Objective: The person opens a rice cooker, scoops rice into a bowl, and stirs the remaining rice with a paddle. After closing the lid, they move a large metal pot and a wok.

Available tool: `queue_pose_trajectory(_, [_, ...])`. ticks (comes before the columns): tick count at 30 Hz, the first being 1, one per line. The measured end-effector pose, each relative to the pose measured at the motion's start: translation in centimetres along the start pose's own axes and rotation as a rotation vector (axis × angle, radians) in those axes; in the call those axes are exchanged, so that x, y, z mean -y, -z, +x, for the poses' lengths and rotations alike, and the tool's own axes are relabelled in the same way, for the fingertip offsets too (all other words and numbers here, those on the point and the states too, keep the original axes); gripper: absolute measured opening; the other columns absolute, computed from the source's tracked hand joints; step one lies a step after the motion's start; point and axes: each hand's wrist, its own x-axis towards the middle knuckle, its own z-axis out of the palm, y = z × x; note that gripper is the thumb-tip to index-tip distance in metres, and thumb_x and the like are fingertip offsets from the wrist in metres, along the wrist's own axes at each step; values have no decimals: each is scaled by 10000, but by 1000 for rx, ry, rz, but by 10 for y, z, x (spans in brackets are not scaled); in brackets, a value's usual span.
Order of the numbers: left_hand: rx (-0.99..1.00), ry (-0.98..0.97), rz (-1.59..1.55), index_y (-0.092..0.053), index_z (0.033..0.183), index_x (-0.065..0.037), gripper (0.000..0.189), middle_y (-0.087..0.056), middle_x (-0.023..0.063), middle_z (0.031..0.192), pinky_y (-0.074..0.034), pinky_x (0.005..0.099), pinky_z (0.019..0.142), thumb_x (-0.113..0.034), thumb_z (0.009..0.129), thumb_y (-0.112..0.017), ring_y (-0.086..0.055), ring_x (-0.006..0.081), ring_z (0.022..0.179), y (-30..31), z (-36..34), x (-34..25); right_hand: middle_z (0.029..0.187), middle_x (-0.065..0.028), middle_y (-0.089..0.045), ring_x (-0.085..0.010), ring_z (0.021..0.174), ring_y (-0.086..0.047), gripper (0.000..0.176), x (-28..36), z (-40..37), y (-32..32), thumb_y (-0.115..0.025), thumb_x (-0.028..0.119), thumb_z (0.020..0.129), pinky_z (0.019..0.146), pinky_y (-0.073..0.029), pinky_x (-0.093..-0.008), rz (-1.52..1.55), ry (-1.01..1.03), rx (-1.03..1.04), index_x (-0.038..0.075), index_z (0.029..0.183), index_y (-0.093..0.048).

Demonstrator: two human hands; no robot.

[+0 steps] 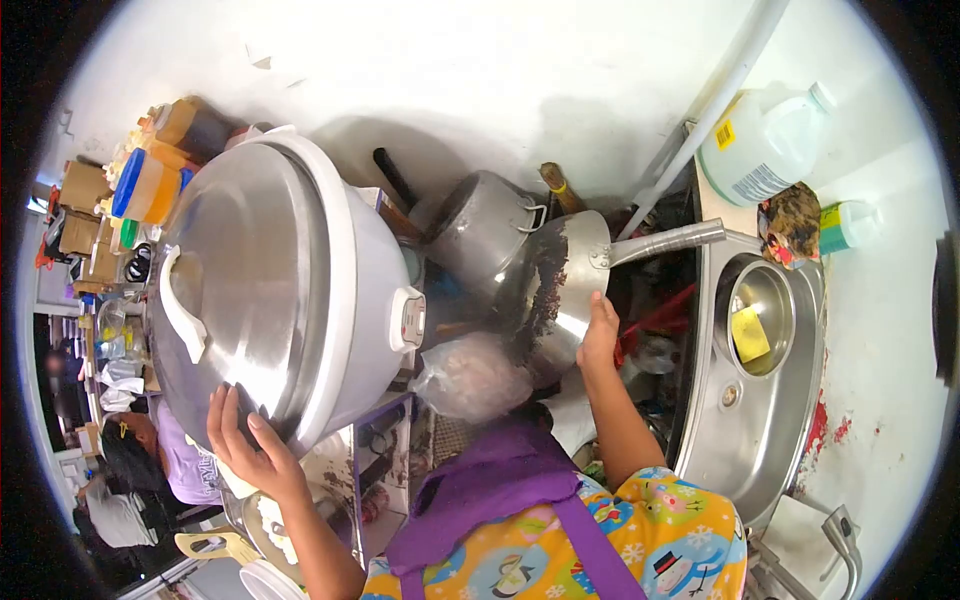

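Note:
My left hand [250, 447] lies with its fingers spread against the lower rim of a large round cooker [365, 310] with a shiny metal lid [240, 270] and a white handle. Further right, my right hand [599, 335] touches the side of a metal pan [582, 270], its thumb pointing up and its other fingers mostly hidden behind. Dark burnt patches mark the pan, and its long handle [670, 240] points right. Beside the pan stands a dented metal pot [485, 225]. A clear plastic bag [472, 378] sits just below them.
On the right, a steel sink [740, 420] holds a bowl [785, 335] with a yellow sponge [749, 334]. A large jug [765, 145] stands above it. Jars [150, 187] and boxes line the left. Two people [190, 460] are at lower left.

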Motion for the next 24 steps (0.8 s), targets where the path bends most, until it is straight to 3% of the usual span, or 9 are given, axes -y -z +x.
queue_pose_trajectory(14, [-22,-7,-21,-599,1129,24,306,-576,179,1188,-365,434,974,-161,914,-483,-519,339,1129,-2,-1,1,897,-33,-595,-132,807,-508,322,16,-19,-19,-546,294,947,763,-416,-280,-116,31,89,-15,991,-622])
queue_pose_trajectory(24, [-32,4,-10,-607,1139,-8,306,-581,145,1184,-350,430,980,-163,893,-510,-515,328,1147,0,-1,2,911,-31,-603,-118,824,-521,334,66,-48,-49,-557,293,945,768,-425,-269,54,-53,160,-26,1026,-607])
